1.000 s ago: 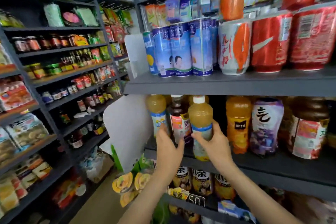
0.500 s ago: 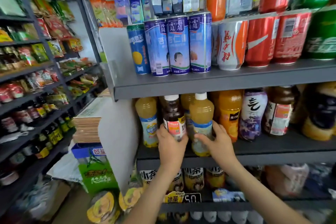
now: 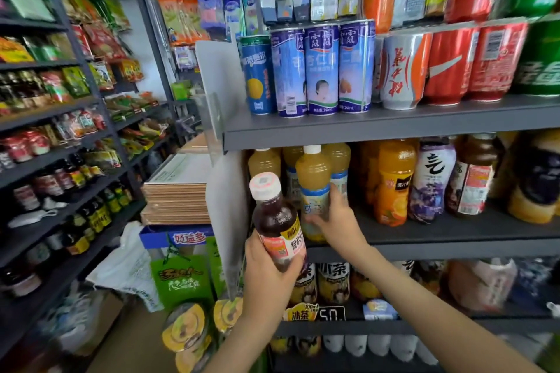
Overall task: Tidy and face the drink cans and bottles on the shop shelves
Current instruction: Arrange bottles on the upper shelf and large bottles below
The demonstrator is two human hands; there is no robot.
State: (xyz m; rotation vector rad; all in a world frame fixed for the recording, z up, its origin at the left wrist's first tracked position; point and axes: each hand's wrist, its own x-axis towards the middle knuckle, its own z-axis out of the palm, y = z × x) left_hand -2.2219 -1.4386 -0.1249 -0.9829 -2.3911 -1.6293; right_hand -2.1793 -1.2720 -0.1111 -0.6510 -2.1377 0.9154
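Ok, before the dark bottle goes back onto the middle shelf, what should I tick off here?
1. Left hand holds the dark bottle firmly: ok, fingers wrap its lower half.
2. Dark bottle capped: ok, white cap on.
3. Right hand steadies the yellow bottle: ok, it stands upright on the middle shelf.
4. Free slot for the dark bottle: cannot tell, the hands and front bottles hide the gap.
5. Dark bottle label facing outward: not ok, the bottle is tilted and turned.
6. Neighbouring orange bottle upright: ok.
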